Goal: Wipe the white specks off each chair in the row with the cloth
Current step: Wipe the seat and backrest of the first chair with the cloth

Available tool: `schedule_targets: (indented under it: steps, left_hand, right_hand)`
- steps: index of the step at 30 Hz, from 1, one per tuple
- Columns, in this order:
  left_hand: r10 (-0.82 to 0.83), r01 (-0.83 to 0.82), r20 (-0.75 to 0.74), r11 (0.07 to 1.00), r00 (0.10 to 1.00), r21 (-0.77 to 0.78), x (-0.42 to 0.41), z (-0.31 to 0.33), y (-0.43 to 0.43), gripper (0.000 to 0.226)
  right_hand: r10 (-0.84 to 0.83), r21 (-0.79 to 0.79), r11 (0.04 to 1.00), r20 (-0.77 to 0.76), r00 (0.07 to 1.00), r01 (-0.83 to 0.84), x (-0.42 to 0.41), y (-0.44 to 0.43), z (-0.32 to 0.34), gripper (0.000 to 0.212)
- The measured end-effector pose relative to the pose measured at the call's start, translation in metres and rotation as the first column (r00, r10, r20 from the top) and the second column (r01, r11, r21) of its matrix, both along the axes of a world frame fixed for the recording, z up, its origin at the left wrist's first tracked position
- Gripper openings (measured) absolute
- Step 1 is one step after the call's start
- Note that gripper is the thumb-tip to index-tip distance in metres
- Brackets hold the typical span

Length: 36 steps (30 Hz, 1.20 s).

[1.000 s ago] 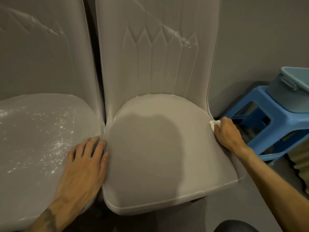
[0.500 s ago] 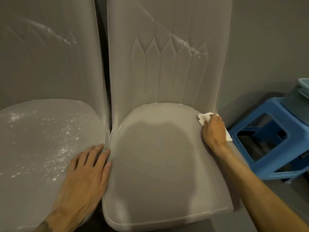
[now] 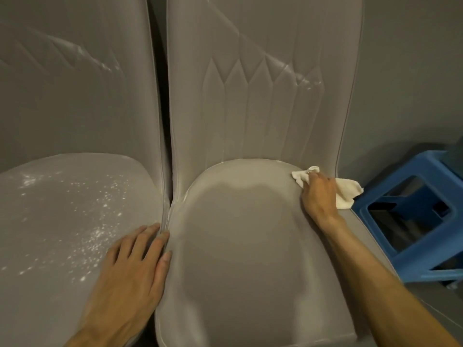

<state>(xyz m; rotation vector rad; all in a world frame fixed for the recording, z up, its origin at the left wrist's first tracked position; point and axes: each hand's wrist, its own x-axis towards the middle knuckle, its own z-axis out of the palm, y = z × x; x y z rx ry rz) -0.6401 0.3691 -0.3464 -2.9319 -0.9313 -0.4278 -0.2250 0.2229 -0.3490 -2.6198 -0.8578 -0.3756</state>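
Your right hand (image 3: 319, 196) has slid further back along the right rim of the clean seat (image 3: 250, 259), clutching the cloth (image 3: 347, 194). White specks (image 3: 100, 234) lie left of that seat, beside your flat, straight-fingered left hand (image 3: 130, 271).

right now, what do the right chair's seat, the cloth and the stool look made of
Right chair's seat: probably faux leather or vinyl; smooth grey, slight sheen, piped edge.
Cloth: soft white fabric, maybe microfibre; it bunches in the right hand.
Stool: moulded blue plastic, glossy.
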Motion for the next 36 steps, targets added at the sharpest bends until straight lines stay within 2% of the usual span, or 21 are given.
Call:
schedule_targets:
  steps: [1, 4, 6, 11, 15, 17, 19, 22, 25, 28, 31, 34, 36]
  left_hand:
    - [-0.003, 0.003, 0.005, 1.0, 1.0, 0.003, 0.0, -0.001, 0.0, 0.054]
    - [-0.001, 0.001, 0.021, 1.0, 1.0, 0.017, 0.001, -0.002, 0.0, 0.054]
    - [-0.004, 0.004, 0.02, 1.0, 1.0, 0.015, 0.0, -0.001, 0.0, 0.053]
    - [-0.005, 0.005, 0.019, 1.0, 1.0, 0.011, 0.0, -0.003, 0.0, 0.054]
    - [-0.008, 0.008, 0.023, 1.0, 1.0, 0.0, 0.002, -0.003, 0.002, 0.053]
    - [-0.005, 0.005, 0.017, 1.0, 1.0, -0.005, 0.001, -0.002, 0.002, 0.053]
    - [-0.01, 0.01, 0.003, 1.0, 1.0, -0.004, 0.0, -0.001, 0.002, 0.053]
    - [-0.007, 0.007, 0.005, 1.0, 1.0, -0.003, 0.0, -0.001, 0.001, 0.053]
    - [0.002, -0.002, 0.008, 1.0, 1.0, 0.001, 0.002, -0.002, 0.002, 0.054]
    - [-0.001, 0.001, 0.016, 1.0, 1.0, 0.007, 0.002, -0.002, 0.002, 0.053]
    - [-0.003, 0.002, 0.019, 1.0, 1.0, 0.017, 0.001, -0.002, 0.002, 0.053]
    - [-0.004, 0.004, 0.024, 1.0, 1.0, 0.015, 0.001, -0.004, 0.004, 0.053]
    - [-0.003, 0.002, 0.031, 1.0, 1.0, 0.02, 0.003, -0.005, 0.004, 0.053]
  right_hand:
    - [0.02, 0.034, 0.999, -0.023, 1.0, -0.02, 0.001, 0.011, 0.005, 0.013]
    - [0.119, 0.078, 0.991, -0.157, 0.98, -0.108, 0.006, 0.048, 0.021, 0.027]
    - [0.191, 0.091, 0.98, -0.178, 0.965, -0.177, 0.01, 0.051, 0.023, 0.028]
    - [0.139, 0.16, 0.981, -0.178, 0.974, -0.111, 0.012, 0.014, 0.006, 0.035]
    - [0.184, 0.164, 0.975, -0.214, 0.959, -0.15, 0.006, 0.064, 0.017, 0.024]
    - [0.274, 0.135, 0.959, -0.195, 0.942, -0.251, 0.005, 0.082, 0.022, 0.025]
    - [0.296, 0.063, 0.955, -0.152, 0.943, -0.289, 0.011, 0.077, 0.019, 0.029]
    - [0.166, 0.012, 0.986, -0.053, 0.985, -0.166, 0.016, 0.048, 0.014, 0.035]
    - [0.142, 0.067, 0.988, -0.101, 0.985, -0.136, 0.011, 0.059, 0.012, 0.031]
    - [0.269, 0.098, 0.962, -0.189, 0.944, -0.255, 0.003, 0.099, 0.019, 0.025]
    - [0.435, 0.045, 0.9, -0.185, 0.881, -0.435, -0.002, 0.109, 0.023, 0.025]
    - [0.359, 0.081, 0.932, -0.095, 0.928, -0.352, 0.003, 0.084, 0.02, 0.027]
    - [0.305, 0.165, 0.943, -0.069, 0.95, -0.291, 0.0, 0.083, 0.017, 0.024]
